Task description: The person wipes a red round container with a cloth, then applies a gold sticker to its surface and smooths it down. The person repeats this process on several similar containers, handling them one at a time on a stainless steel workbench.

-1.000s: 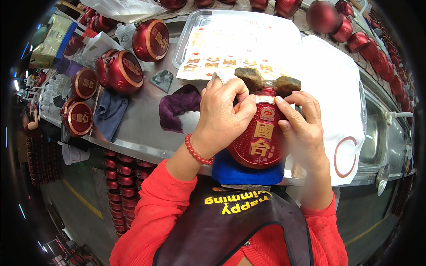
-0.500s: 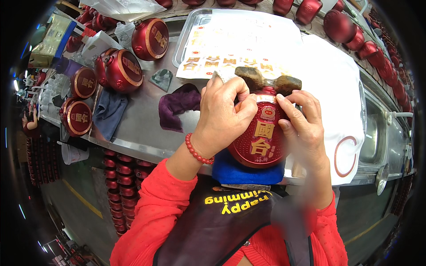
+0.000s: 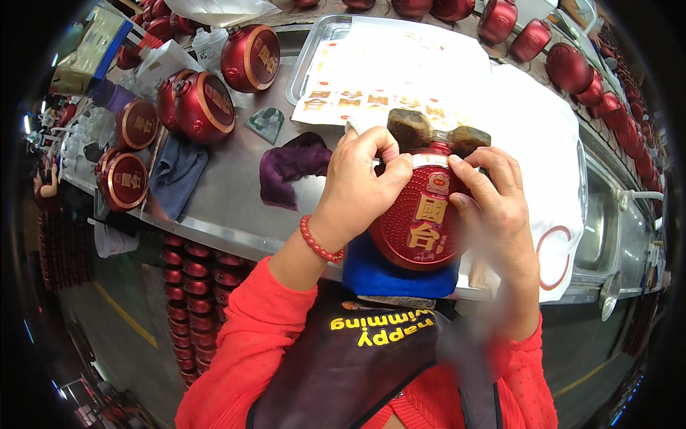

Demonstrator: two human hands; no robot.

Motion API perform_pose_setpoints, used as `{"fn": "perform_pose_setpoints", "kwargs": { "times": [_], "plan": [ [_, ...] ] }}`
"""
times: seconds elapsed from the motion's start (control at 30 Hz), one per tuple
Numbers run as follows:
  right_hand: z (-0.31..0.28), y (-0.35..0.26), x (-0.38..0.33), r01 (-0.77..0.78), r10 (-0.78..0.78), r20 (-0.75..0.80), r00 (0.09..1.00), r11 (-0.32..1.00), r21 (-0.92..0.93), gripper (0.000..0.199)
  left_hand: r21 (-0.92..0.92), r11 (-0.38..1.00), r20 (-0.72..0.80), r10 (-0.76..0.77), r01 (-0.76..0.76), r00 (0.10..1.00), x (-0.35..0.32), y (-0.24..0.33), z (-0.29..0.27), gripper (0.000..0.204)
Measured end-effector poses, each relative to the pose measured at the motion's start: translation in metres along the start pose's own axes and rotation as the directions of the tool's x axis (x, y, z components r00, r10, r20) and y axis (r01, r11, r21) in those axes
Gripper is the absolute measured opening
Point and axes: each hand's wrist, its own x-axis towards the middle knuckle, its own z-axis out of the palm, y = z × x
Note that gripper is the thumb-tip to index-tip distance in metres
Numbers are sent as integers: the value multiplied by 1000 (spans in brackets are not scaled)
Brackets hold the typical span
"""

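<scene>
Had a shiny dark red, round, flat-faced bottle with little bumps and raised gold signs resting on a folded blue cloth pad at the near edge of a grey metal table, with its neck turned away between two dark brown blocks. Looked hard and stiff, maybe glass, so likely rather heavy, slippery on the smooth parts and easy to crack if dropped. Seemed safest to take hold of by the round sides with both hands, and not by the thin neck alone. Had a thin, pale, shiny strip across the top of the bottle, just below the neck. Seemed light, bendy and easy to crease, so best to take by the ends with only fingertips. Had the bare left hand curled at the strip's left end, with thumb and pointing finger bent close together; could not tell pinching from just pressing there. Had the bare right hand across from it, with thumb and pointing finger a bit apart: touched the strip's right end with the pointing finger, and had the thumb lower, by the bottle's edge. Did not wrap either hand around the bottle.
</scene>
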Motion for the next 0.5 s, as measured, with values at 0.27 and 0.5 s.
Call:
{"fn": "perform_pose_setpoints", "kwargs": {
  "times": [0.27, 0.5],
  "plan": [
    [-2, -8, 6, 5, 2, 72, 997, 996, -90, 46, -256, 926, 136, -250, 278, 959, -3, -7, -9, 21],
    [0, -8, 6, 10, -3, 72, 997, 996, -88, 45, -158, 980, 107, -105, 121, 989, -4, -4, -12, 39]
  ]
}}
